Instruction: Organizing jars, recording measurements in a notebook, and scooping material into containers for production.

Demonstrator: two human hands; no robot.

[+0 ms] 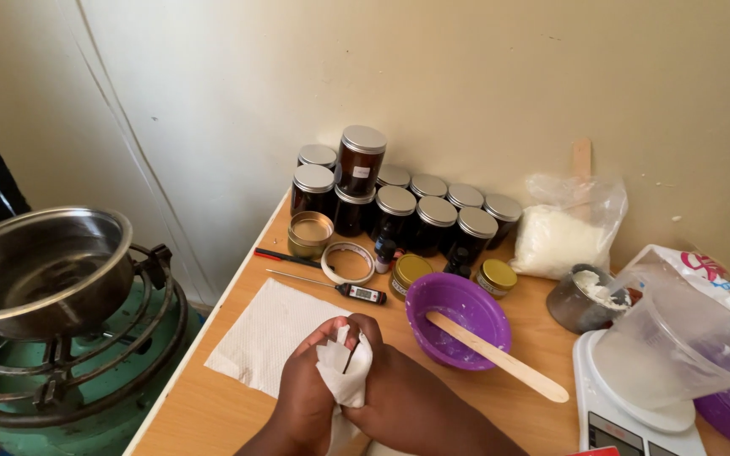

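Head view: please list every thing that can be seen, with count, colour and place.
Table: one, light wood, against the wall.
Jars: about eleven, dark with silver lids, back of the table, one stacked on top.
Tins: two, gold lids, behind the bowl; one open tin by the jars.
Tape: one roll, pale, before the jars.
Thermometer: one, thin probe, beside the tape.
Bowl: one, purple, centre, with a wooden stick across it.
Bag: one, clear, white flakes, at the wall.
Cup: one, metal, white paste inside.
Jug: one, clear plastic, on a white scale.
Paper towel: one, white, flat on the table.
Pot: one, steel, on a green burner, left.
Left hand, right hand: together, clasping a white tissue.
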